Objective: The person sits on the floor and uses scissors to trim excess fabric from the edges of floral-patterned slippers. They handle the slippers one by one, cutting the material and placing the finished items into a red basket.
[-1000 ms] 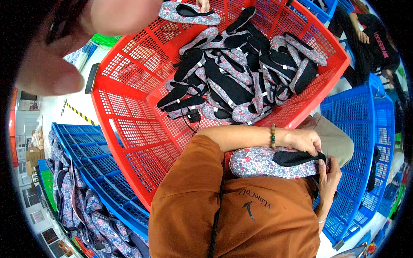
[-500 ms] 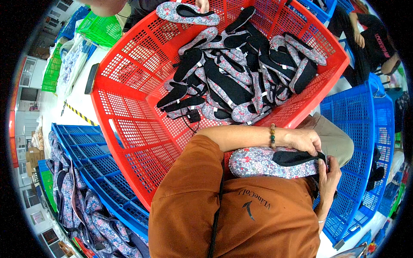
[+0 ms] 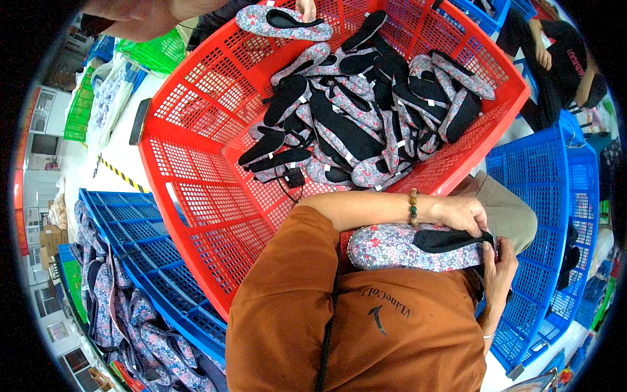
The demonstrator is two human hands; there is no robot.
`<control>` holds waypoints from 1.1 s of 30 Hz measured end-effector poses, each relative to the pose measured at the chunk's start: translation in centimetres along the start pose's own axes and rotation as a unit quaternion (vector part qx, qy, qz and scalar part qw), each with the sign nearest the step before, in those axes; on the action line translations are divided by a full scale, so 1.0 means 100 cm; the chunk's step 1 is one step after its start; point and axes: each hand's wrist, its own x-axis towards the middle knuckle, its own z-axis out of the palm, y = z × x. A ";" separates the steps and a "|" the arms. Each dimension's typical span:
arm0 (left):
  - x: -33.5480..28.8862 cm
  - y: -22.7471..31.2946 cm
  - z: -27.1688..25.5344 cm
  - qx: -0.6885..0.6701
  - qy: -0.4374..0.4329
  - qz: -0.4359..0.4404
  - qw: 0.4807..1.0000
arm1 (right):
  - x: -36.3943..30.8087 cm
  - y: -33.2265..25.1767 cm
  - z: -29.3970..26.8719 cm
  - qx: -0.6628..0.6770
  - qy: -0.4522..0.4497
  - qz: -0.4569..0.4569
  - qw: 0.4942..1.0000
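I hold a floral fabric shoe (image 3: 392,248) with a black lining (image 3: 450,239) against my chest, over my brown shirt. My left hand (image 3: 465,213), with a bead bracelet at the wrist, grips the shoe's top edge at the black opening. My right hand (image 3: 500,273) clasps the shoe's right end from below, its fingers on the black lining. Just beyond my hands stands a big red mesh crate (image 3: 196,170). It holds a heap of several floral and black shoes (image 3: 366,124).
Another person's hand (image 3: 305,8) holds a floral shoe (image 3: 281,21) over the crate's far rim. Blue crates stand at the left (image 3: 150,261), with floral shoes (image 3: 130,326) in them, and at the right (image 3: 562,215). A person in black (image 3: 562,65) sits at the upper right. Green crates (image 3: 157,55) stand at the far left.
A blurred arm close to the camera at the upper left has pulled back toward the top edge, uncovering the green crates. My hands and the shoe have hardly moved.
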 end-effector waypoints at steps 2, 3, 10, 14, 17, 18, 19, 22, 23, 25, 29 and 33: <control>0.000 0.001 0.000 -0.003 -0.002 -0.001 1.000 | 0.000 0.000 0.000 0.001 -0.001 0.002 1.000; 0.000 0.002 0.000 -0.009 -0.002 0.000 1.000 | -0.001 0.001 0.000 0.001 -0.003 0.004 1.000; -0.001 0.002 0.001 -0.024 0.000 0.006 1.000 | -0.001 0.000 0.000 0.000 0.000 0.006 1.000; -0.001 0.002 0.000 0.007 0.003 0.017 1.000 | -0.001 -0.002 -0.001 -0.001 -0.004 0.014 1.000; -0.002 0.004 0.000 0.004 0.001 0.012 1.000 | 0.000 -0.003 -0.001 0.000 0.000 0.005 1.000; -0.002 0.004 0.001 -0.002 0.002 0.010 1.000 | 0.000 -0.003 -0.001 -0.001 0.001 0.004 1.000; -0.002 0.004 0.001 -0.008 0.002 0.007 1.000 | 0.000 -0.003 -0.001 -0.002 0.003 0.002 1.000; -0.004 0.007 0.001 -0.011 0.002 0.006 1.000 | -0.001 -0.001 -0.001 -0.002 0.002 -0.002 1.000; -0.004 0.008 0.001 -0.010 0.002 0.006 1.000 | 0.000 -0.001 -0.001 -0.001 0.003 -0.004 1.000; -0.004 0.008 0.001 -0.012 0.003 0.002 1.000 | -0.001 0.001 0.000 0.002 0.003 -0.008 1.000; -0.005 0.009 0.001 -0.015 0.004 0.000 1.000 | 0.000 0.000 0.000 -0.001 -0.001 -0.003 1.000; -0.005 0.009 0.001 -0.010 0.003 -0.002 1.000 | -0.001 0.001 0.000 -0.002 0.000 0.003 1.000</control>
